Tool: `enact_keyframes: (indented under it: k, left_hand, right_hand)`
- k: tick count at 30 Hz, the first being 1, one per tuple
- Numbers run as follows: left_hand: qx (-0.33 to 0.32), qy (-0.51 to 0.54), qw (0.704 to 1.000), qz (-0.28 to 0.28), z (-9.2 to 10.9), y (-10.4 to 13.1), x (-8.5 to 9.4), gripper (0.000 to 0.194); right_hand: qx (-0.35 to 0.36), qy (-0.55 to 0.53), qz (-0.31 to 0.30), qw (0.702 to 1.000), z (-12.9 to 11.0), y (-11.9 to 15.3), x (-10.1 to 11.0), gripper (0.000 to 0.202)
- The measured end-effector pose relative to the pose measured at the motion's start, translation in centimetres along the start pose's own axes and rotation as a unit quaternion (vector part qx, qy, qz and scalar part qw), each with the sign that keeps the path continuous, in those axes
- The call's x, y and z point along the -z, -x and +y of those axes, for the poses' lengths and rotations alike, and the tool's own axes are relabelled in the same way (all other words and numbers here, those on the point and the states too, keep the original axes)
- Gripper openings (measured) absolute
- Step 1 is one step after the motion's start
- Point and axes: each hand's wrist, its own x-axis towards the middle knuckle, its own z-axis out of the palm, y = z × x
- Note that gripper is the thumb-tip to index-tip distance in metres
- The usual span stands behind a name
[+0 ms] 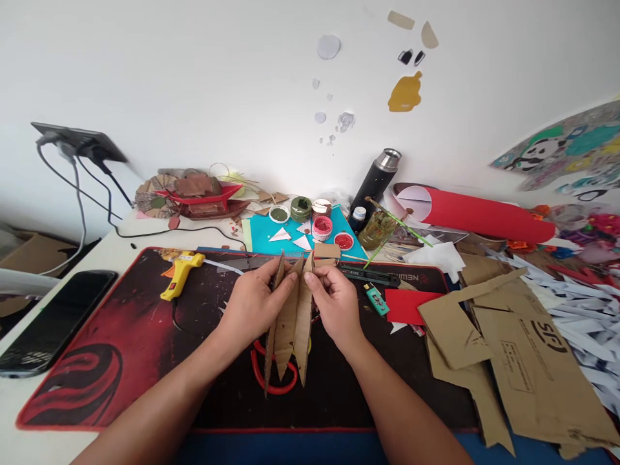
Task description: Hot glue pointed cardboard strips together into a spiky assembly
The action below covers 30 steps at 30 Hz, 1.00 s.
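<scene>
Several long, pointed cardboard strips (289,316) hang between my hands over the dark mat, their tips toward me. My left hand (252,300) pinches the left strips near their upper ends, thumb on the inner side. My right hand (336,307) grips the right strip's upper end between thumb and fingers. The upper ends lie close together; whether they are joined I cannot tell. Beneath the strips lie red-handled scissors (274,389), partly covered by the cardboard.
A yellow glue gun (181,276) lies left on the mat (145,349), near a black phone (58,320). Paint jars (301,209), a black flask (375,181) and a brush jar (378,231) stand behind. Cut cardboard (537,374) and a red paper piece (411,306) lie right.
</scene>
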Motion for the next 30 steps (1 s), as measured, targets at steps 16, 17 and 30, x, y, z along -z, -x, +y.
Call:
enact_keyframes:
  k: [16,17,30]
  left_hand:
    - [0.002,-0.037,0.999,0.016,0.31,0.08,-0.33,0.034]
    - [-0.001,-0.04,0.999,0.018,0.37,0.09,-0.32,0.034]
    - [-0.017,-0.092,0.995,0.012,0.75,-0.42,-0.19,0.036]
  right_hand:
    - [-0.037,0.004,-0.038,0.999,-0.21,0.2,0.12,0.031]
    - [-0.038,0.003,-0.039,0.999,-0.23,0.18,0.09,0.031]
    - [-0.027,0.038,-0.042,0.998,-0.05,0.03,0.01,0.032]
